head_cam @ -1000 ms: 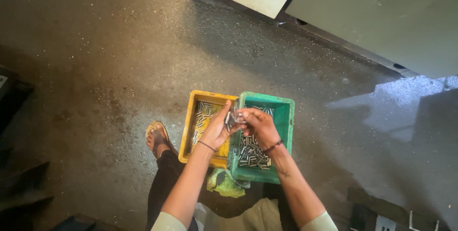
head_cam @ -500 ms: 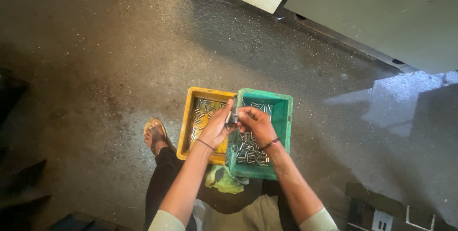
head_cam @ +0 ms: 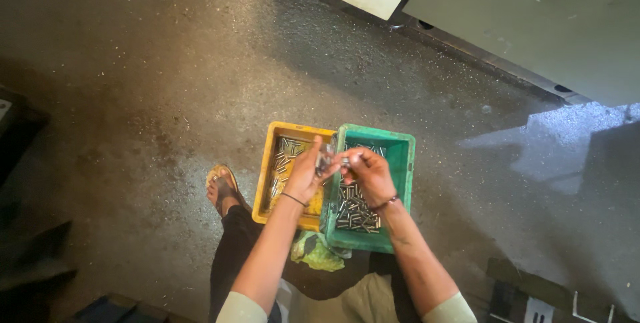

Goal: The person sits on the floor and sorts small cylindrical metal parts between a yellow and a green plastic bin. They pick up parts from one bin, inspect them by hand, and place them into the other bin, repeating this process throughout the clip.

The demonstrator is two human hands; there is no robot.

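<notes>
We had both hands raised together over the seam between the two bins. Our left hand point(head_cam: 305, 175) held a small bunch of short metal pins point(head_cam: 325, 161) pinched in its curled fingers, and our right hand point(head_cam: 371, 171) had its fingertips closed narrowly on one end of that bunch, though which single piece it gripped was too small to tell. Below, the yellow bin point(head_cam: 272, 163) held a scatter of similar pins on its floor, and the green bin point(head_cam: 404, 163), touching it on the right, held a thicker heap. Our sandalled foot point(head_cam: 222, 190) rested on the speckled concrete floor point(head_cam: 133, 96) just left of the yellow bin.

We judged this to be the sorting or checking step, with pieces in hand and not released. Any further move would have called for a fine pinch, since the pins looked slippery and easily dropped.
</notes>
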